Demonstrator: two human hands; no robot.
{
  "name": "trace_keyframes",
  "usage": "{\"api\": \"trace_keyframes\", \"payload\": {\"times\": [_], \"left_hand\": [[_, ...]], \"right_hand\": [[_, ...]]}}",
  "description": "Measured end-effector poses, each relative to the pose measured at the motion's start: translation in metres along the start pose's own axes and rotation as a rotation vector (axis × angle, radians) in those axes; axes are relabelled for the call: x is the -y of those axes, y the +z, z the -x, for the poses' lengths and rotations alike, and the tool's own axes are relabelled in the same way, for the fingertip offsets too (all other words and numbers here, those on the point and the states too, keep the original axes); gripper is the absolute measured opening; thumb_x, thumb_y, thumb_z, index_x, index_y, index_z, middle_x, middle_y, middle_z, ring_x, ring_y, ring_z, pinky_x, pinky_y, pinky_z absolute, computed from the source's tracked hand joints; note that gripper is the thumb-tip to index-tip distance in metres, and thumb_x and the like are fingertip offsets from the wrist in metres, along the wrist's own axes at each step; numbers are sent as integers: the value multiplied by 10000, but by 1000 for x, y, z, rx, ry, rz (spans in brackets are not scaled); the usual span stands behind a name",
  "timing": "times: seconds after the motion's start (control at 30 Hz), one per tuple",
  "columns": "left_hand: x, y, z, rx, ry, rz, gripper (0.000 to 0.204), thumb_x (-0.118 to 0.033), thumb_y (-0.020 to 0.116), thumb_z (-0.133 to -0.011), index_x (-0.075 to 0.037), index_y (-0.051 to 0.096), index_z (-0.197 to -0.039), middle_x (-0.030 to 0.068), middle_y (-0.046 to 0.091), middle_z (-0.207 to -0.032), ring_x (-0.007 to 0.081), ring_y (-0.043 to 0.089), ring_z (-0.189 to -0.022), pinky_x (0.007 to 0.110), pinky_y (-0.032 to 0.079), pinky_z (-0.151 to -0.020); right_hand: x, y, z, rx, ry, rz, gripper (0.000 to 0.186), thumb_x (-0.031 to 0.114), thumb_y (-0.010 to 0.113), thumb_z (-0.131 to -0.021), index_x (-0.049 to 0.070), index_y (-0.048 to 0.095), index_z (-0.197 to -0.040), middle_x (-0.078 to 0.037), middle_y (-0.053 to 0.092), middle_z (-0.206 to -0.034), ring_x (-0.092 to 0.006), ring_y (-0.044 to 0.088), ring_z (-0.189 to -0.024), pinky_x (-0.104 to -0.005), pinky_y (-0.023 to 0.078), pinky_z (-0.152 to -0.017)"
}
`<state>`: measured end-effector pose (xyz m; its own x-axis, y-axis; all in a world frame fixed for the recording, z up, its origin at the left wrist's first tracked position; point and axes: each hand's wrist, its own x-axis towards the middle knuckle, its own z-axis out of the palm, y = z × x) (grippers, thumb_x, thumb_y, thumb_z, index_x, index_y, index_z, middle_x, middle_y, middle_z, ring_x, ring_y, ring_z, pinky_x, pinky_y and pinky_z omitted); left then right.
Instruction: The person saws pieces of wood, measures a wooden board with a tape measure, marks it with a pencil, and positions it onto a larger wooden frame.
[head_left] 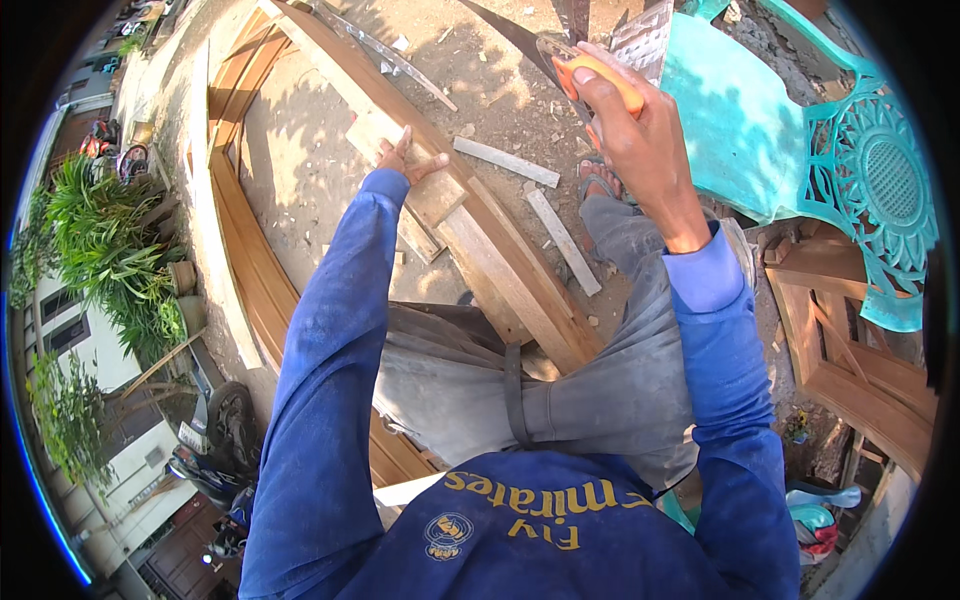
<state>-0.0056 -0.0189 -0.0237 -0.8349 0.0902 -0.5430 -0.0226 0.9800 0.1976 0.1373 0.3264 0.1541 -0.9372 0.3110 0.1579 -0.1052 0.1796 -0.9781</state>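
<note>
My right hand (645,140) is raised at the upper right, its fingers wrapped round the orange handle (620,92) of a handsaw. The dark saw blade (512,35) points away to the upper left, and its far end runs out of view. My left hand (405,163) rests on a short pale wooden board (425,190), thumb and fingers spread. This board lies across a long wooden beam (375,95), one side of a large wooden frame that passes between my legs. Another plank (490,255) lies along the beam, nearer to me.
Cut wood strips (507,161) lie on the dirt ground by the beam. A green plastic chair (735,130) stands at the right, above a second wooden frame (850,380). Over at the left are green plants (105,235) and a parked motorcycle (225,430).
</note>
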Motion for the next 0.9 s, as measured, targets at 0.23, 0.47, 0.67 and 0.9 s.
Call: {"api": "trace_keyframes", "payload": {"times": [0.23,0.47,0.67,0.9], "left_hand": [[-47,55,42,-540,-476,425,1278,-545,869,-617,-191,131,-1598,365,-39,-1586,505,176,-1465,486,336,-1160],[18,96,84,-767,-344,822,1158,-444,847,-659,-107,220,-1573,263,230,-1588,401,243,-1473,443,250,-1211],[89,151,116,-696,-785,693,1088,-426,844,-661,-204,277,-1562,238,264,-1587,452,345,-1415,469,349,-1156],[124,140,105,-464,-852,558,1093,-519,844,-657,-232,297,-1560,196,232,-1611,458,348,-1414,556,351,-1134]], "right_hand": [[2,1,-2,68,123,4,527,368,603,-938,-47,637,-1262,-120,740,-986,-119,617,-772,-257,478,-668],[10,12,-1,59,233,78,499,313,570,-972,-42,599,-1321,-80,730,-1052,-50,530,-695,-212,399,-554],[6,29,1,131,69,104,499,311,550,-976,-34,595,-1333,-74,703,-983,-95,547,-702,-257,452,-599],[15,45,7,181,212,175,485,321,532,-974,7,609,-1336,-100,687,-1052,-120,579,-799,-240,460,-616]]}}
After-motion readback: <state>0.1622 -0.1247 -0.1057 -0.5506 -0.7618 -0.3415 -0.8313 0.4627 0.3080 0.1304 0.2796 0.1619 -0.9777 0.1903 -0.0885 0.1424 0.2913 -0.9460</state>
